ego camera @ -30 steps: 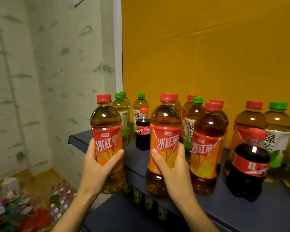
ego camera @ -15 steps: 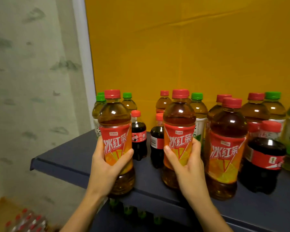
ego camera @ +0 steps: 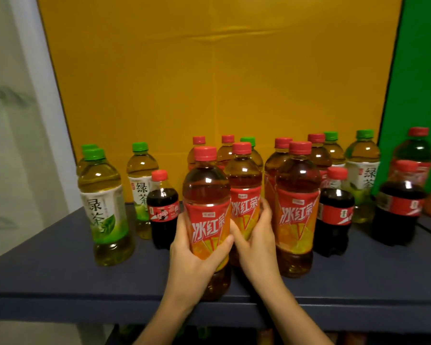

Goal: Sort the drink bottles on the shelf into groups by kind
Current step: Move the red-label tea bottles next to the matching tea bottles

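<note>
Fingers (ego camera: 220, 250) wrap glossy rounded plastic: left hand (ego camera: 192, 265) holds front bottle (ego camera: 205, 195), right hand (ego camera: 256, 242) holds rear bottle (ego camera: 244, 185).

The front iced tea bottle (ego camera: 205, 190), red-capped with an orange-red label, is upright in the left hand (ego camera: 192, 255). Just behind it, the second iced tea bottle (ego camera: 244, 180) is upright in the right hand (ego camera: 256, 242). A third iced tea bottle (ego camera: 296, 212) stands just right of that grip. Left of both grips are a small cola bottle (ego camera: 162, 207) and a green tea bottle (ego camera: 102, 210).
</note>
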A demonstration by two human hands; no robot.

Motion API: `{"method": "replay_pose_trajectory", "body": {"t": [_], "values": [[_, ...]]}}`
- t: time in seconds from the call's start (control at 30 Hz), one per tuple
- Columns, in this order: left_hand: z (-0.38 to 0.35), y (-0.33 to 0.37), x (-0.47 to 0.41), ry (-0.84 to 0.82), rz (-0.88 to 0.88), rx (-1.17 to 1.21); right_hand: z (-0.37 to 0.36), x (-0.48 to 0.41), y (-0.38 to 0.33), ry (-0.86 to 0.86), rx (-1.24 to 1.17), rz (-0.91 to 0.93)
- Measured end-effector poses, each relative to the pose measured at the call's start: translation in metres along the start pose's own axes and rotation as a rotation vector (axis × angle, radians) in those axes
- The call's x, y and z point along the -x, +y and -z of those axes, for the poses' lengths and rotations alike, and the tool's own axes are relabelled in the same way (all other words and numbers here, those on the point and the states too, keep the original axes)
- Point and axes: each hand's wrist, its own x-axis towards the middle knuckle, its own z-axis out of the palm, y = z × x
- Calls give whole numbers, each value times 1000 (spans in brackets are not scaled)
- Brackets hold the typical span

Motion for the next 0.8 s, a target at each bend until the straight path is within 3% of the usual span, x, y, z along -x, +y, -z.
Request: {"method": "replay_pose_trajectory", "body": {"t": [0.27,0.43,0.53,0.7,0.8], "values": [[-19,-5,-6,-15,44,-31,10,6,-10,-61,-84,54],[-21,-11,-4,29,-24,-276,29,34,-16,-189,-81,-62],[-23,-12,-4,51,-101,-430,47,53,-19,-260,-32,-33],[-34,-7,-5,94,-90,-584,86,55,-25,-27,-31,165],[-36,-1,-5,119,-78,-665,115,39,-18,112,-7,187]]}}
